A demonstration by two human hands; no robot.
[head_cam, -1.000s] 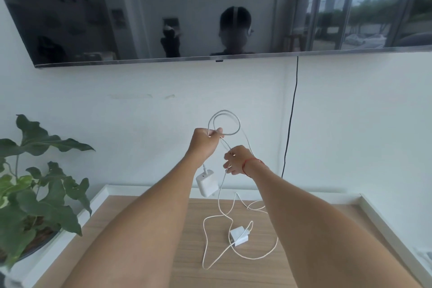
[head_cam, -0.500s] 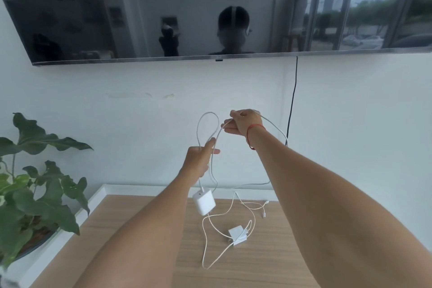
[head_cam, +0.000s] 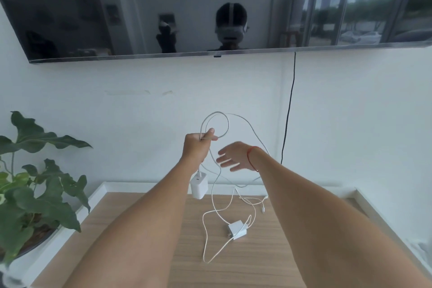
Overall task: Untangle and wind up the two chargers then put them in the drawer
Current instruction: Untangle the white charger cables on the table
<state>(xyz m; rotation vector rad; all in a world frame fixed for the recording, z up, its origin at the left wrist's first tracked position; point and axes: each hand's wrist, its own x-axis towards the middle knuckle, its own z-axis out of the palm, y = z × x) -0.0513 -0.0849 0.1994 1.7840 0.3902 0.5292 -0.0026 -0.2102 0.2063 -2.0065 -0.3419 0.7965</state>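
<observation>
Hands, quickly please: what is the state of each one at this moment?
Left hand: closed, holding loops of the white cable.
Right hand: open, fingers spread, holding nothing.

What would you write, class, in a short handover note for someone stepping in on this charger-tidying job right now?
Left hand: shut on loops of white cable, the larger charger brick dangling below it.
Right hand: open, fingers spread, holding nothing.
Smaller charger: lying on the wooden tabletop with its cable loose around it.
Done: first cable partly wound.
Left: finish that coil, wind the second charger, put both in the drawer, which is not in view.
</observation>
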